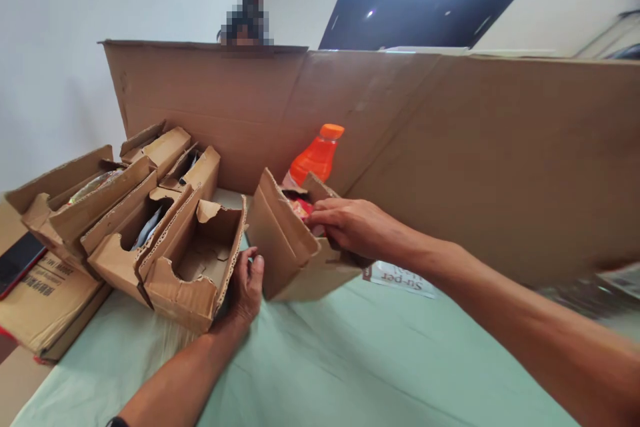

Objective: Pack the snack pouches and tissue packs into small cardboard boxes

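My right hand (347, 223) reaches into the top of a tilted cardboard box (280, 253), fingers pinched at a red packet (300, 207) that shows partly inside. Just behind this box leans a bottle with orange contents and an orange cap (314, 157). My left hand (247, 283) lies against the right side of an open cardboard bin (183, 293) with a cut-out front and nothing visible inside. Its thumb stands apart, while some fingers are hidden by the bin's side.
Several more cardboard bins (120, 267) stand at left, some holding packets. A phone (20, 263) lies on a flat carton (50, 300). Behind, a tall cardboard panel (450, 147) spans the green-covered table (360, 360). A printed packet (400, 279) lies right; a person's head (246, 21) shows beyond the panel.
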Tool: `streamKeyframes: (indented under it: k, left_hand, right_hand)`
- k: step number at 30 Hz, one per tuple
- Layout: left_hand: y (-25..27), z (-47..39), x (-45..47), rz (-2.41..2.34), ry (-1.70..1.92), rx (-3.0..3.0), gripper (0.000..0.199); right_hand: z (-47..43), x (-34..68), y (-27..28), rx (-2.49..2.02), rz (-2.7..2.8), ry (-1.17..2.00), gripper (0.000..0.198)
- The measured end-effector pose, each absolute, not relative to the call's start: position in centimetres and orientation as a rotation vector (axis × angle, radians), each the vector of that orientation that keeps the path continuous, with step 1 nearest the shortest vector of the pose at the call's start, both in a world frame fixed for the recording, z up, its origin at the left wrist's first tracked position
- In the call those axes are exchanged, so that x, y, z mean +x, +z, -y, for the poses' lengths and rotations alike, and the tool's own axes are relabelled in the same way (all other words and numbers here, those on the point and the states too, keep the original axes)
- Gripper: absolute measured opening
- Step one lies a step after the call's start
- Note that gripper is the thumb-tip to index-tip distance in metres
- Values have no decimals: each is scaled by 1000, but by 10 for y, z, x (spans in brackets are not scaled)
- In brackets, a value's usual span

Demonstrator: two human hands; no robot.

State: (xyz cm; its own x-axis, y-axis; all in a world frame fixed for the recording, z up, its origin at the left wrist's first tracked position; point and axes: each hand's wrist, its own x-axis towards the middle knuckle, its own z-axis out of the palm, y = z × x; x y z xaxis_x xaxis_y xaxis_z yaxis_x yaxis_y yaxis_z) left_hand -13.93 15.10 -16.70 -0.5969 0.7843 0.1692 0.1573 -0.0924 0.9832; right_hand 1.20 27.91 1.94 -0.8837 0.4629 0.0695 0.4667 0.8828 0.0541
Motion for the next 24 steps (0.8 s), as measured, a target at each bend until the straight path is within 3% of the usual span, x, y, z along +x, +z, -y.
streamKeyframes:
  k: [7, 11, 14, 24]
  left_hand:
    - [-171, -153, -139, -1376, 1647, 1480, 91]
    - [-172, -151, -139, -1328, 1619, 1680, 107]
    - [-171, -146, -139, -1328, 1638, 1787, 104]
    - [-163, -145, -143, -1325, 1604, 1965, 61]
  right_hand:
    - [-250, 45, 4, -659, 2940, -16, 34]
    - [-248, 54, 0, -719, 2923, 30, 32]
    - [-247, 52, 2, -814, 2966, 60, 34]
    - [-220, 51, 32, -963, 2898, 150, 32]
